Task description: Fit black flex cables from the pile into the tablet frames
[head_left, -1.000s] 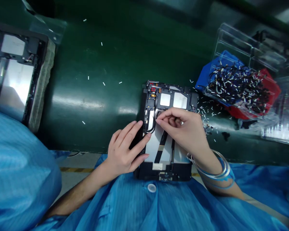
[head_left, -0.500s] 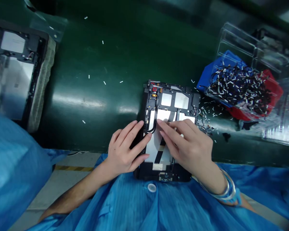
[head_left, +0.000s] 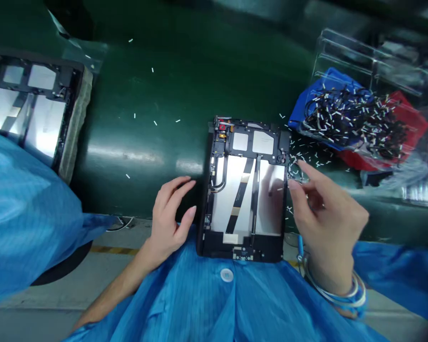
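Observation:
An opened tablet (head_left: 269, 199) lies at the table's front edge, its inner metal plates, black ribbon cable (head_left: 239, 194) and boards exposed. A thin black cable (head_left: 224, 178) bends along its left side. My left hand (head_left: 171, 209) is off the tablet, to its left, fingers loosely bent and apart. Beside the tablet's right edge, my right hand (head_left: 324, 204) has thumb and index finger spread. Its fingertips are close to a scatter of small black cables with white tabs (head_left: 299, 164). I see nothing held between them; the other fingers are curled underneath.
Blue (head_left: 301, 107) and red (head_left: 413, 126) bins at the right hold a heap of black cables with white tabs (head_left: 353, 118). Clear plastic trays (head_left: 345, 45) stand behind. Another opened tablet (head_left: 44, 118) rests at the left, beside a blue sleeve (head_left: 28, 213). White slips (head_left: 155, 123) dot the green table.
Both hands have come off the tablet. My left hand drew back leftward; my right hand moved right to the scattered cables. The view has shifted slightly.

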Tool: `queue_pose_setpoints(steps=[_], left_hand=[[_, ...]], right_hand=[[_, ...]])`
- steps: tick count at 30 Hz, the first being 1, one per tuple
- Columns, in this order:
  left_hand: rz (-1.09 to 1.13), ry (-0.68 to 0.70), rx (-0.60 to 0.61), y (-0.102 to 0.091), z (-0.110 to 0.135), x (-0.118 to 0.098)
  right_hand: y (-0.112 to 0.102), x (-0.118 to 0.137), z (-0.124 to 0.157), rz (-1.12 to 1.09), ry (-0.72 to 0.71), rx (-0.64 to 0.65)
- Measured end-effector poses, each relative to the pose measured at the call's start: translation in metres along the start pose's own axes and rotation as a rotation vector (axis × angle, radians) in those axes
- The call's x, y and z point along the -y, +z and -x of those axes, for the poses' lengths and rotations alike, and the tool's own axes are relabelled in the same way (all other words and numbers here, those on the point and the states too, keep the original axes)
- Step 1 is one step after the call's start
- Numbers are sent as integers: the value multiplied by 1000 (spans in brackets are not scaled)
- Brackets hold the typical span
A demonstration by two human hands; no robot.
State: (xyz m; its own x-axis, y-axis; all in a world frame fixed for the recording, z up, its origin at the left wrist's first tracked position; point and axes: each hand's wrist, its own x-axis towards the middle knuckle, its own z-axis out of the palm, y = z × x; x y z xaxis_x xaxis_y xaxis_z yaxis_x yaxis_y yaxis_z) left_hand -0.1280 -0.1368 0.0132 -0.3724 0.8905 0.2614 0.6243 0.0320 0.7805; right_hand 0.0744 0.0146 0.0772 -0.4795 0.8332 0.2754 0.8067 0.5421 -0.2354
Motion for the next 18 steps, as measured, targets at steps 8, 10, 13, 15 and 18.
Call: queue_pose_setpoints(steps=[8,10,13,15,18], left_hand=[[-38,-34,87,8,14,-24],[-4,-87,54,11,14,-27],[138,-144,-39,10,18,-33],[320,-152,-94,7,22,-41],[638,-105,-100,3,32,-56]], right_hand=[[13,-13,29,-313,325,276],[16,-13,29,-451,366,255],[15,-10,31,-654,423,189],[11,-8,36,-751,473,116],[4,-16,56,-851,525,-51]])
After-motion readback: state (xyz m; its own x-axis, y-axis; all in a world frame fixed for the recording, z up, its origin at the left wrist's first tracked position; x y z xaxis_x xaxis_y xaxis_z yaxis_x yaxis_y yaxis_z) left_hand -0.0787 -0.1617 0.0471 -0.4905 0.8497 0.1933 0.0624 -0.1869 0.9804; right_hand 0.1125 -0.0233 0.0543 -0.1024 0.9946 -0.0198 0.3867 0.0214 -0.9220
